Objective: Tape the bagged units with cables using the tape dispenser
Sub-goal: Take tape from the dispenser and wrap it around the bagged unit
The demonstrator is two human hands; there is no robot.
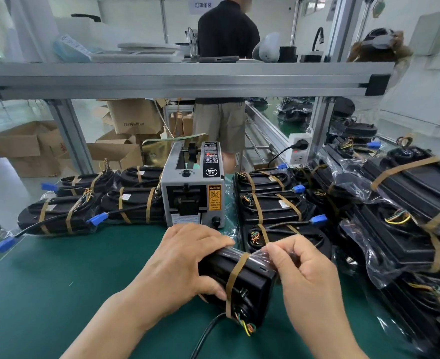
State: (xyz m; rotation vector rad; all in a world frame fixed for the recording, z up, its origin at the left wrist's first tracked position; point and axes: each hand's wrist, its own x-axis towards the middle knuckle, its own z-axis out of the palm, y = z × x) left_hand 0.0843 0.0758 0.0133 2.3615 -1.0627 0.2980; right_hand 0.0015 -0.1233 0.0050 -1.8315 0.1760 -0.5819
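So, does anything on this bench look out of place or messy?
Nothing looks damaged. The bagged units on the right lie in a loose, tilted heap, unlike the flat rows left of the tape dispenser. One blue connector pokes past the table's left edge.

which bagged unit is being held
The unit in front of the tape dispenser: left hand grips it, right hand pinches its bag; the others lie aside.

glossy plastic bag (259,257), matt green mat (84,268)
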